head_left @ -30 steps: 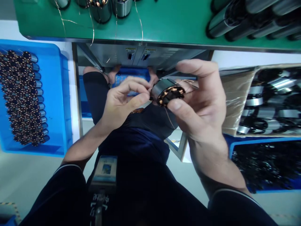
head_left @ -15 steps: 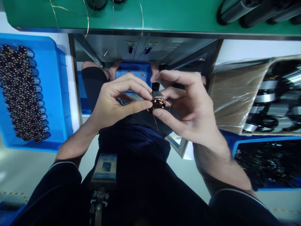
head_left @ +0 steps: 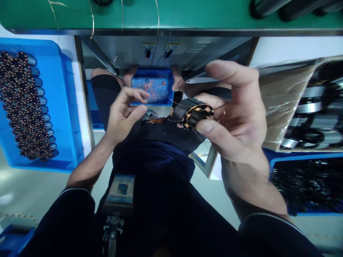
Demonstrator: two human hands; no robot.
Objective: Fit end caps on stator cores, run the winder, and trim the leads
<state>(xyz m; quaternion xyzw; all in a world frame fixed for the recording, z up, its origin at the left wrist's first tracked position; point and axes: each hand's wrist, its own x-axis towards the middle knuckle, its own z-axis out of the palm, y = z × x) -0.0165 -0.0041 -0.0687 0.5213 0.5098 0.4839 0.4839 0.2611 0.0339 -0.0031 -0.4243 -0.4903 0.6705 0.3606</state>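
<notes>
My right hand (head_left: pixel 238 117) grips a motor stator (head_left: pixel 198 116) between thumb and fingers, above my lap. The stator has a dark cylindrical body, and its end face with copper windings is turned up toward me. Loose copper wire ends stick out from it to the left and below. To the left, apart from the stator, my left hand (head_left: pixel 124 114) is open, its thumb and fingers separated and nothing visible between them. Beneath, by my lap, a shiny round metal object (head_left: pixel 150 114) shows in part, with coppery scraps (head_left: pixel 157 120) beside it.
A blue tray (head_left: pixel 65 142) at left holds rows of several wound stators (head_left: pixel 26 107). Between the feet lies a blue bin (head_left: pixel 171 101) with copper bits. At right are a plastic-lined carton (head_left: pixel 281 110) of metal rings and a bin of black parts (head_left: pixel 308 185). A green bench (head_left: pixel 200 14) runs across the front.
My left hand has let go of the stator and drawn away to the left. My right hand has lifted the stator closer and to the right, showing more of its wound face.
</notes>
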